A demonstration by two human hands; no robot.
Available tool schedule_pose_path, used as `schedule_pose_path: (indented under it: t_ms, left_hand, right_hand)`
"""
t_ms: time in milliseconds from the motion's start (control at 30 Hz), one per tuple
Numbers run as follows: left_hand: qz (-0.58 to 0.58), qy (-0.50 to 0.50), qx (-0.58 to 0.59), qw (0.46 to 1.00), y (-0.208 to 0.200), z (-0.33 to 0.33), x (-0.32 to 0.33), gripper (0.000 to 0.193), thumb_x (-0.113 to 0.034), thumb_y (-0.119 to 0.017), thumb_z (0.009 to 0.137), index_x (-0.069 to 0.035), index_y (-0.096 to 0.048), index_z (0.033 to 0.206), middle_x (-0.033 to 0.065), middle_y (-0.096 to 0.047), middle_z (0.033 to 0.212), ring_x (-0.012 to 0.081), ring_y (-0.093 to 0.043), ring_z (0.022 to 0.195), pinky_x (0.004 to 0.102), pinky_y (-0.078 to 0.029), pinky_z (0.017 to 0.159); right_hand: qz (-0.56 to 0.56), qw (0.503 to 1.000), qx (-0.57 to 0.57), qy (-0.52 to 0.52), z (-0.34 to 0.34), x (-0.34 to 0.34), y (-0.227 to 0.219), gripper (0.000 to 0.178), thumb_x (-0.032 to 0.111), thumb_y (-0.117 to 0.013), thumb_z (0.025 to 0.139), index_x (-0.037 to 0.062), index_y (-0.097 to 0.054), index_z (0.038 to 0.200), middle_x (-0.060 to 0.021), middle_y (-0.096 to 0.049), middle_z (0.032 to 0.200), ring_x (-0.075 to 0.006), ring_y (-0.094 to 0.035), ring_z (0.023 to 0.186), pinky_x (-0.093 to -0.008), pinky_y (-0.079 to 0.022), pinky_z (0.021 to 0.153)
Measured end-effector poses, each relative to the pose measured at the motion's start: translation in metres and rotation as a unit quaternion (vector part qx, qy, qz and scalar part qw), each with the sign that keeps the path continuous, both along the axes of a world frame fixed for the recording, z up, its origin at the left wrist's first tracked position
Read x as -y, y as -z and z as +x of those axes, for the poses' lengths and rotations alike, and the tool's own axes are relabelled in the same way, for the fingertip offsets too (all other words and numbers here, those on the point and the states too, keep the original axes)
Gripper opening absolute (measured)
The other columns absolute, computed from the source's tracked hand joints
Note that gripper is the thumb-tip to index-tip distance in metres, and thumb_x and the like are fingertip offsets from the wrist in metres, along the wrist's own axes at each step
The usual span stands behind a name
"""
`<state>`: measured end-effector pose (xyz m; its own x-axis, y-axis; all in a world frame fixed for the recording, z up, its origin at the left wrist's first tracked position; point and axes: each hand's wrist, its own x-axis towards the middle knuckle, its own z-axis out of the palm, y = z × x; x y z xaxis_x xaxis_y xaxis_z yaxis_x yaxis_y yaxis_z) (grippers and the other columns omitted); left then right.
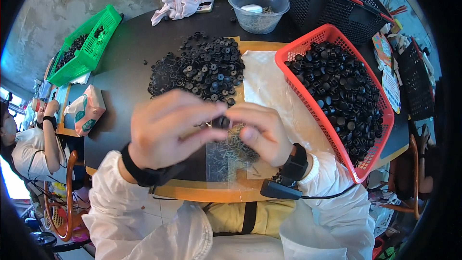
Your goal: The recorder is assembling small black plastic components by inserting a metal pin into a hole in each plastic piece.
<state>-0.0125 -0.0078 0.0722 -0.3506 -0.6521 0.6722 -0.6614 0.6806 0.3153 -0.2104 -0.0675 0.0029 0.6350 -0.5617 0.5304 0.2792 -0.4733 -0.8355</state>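
Pinching a small black part [221, 122] between them, both hands [161, 127] [264, 132] hover near thin metal pins [242, 148].

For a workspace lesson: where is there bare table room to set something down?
Free: black tabletop between the tissue pack and the black parts heap; the pale sheet between that heap and the red basket. Crowded: around the metal pins, near the left hand and right hand.

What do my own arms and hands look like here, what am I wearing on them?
Loose white sleeves with gathered cuffs cover both forearms. Your left hand and right hand are ungloved. A wide black left wrist strap matches a black right wrist strap; beside the latter is a black boxy device with a black cable.
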Motion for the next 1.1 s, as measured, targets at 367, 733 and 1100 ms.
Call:
schedule_pose_path:
  t_ms: [367,733,1100]
  left_hand:
    - [0.002,0.031,0.032,0.999,-0.032,-0.052,0.106,0.026,-0.016,-0.072,0.08,-0.008,-0.067,0.104,0.0073,-0.066,0.085,0.0195,-0.064,0.074,0.031,-0.052,0.069]
    - [0.27,0.117,0.152,0.944,-0.023,0.019,0.029,0.011,-0.007,-0.075,0.073,-0.008,-0.069,0.082,0.0024,-0.061,0.075,0.0197,-0.06,0.067,0.0305,-0.048,0.06]
    - [0.162,0.123,0.121,0.972,0.053,0.02,0.016,0.018,-0.017,-0.079,0.067,-0.013,-0.066,0.078,-0.0015,-0.055,0.078,0.0203,-0.055,0.073,0.0331,-0.047,0.061]
  right_hand:
    - [-0.043,0.957,-0.146,0.246,0.013,0.028,0.013,0.018,0.005,-0.062,0.082,0.0073,-0.065,0.1,-0.009,-0.064,0.092,-0.0272,-0.057,0.09,-0.0379,-0.045,0.083]
    - [-0.181,0.918,-0.238,0.258,0.014,0.044,0.026,0.019,0.014,-0.071,0.077,0.0094,-0.065,0.094,-0.0057,-0.065,0.083,-0.0276,-0.058,0.083,-0.0394,-0.046,0.077]
    - [-0.137,0.916,-0.234,0.296,0.017,0.044,0.021,0.019,0.011,-0.069,0.08,0.0066,-0.066,0.099,-0.0099,-0.067,0.09,-0.0284,-0.062,0.088,-0.0366,-0.05,0.078]
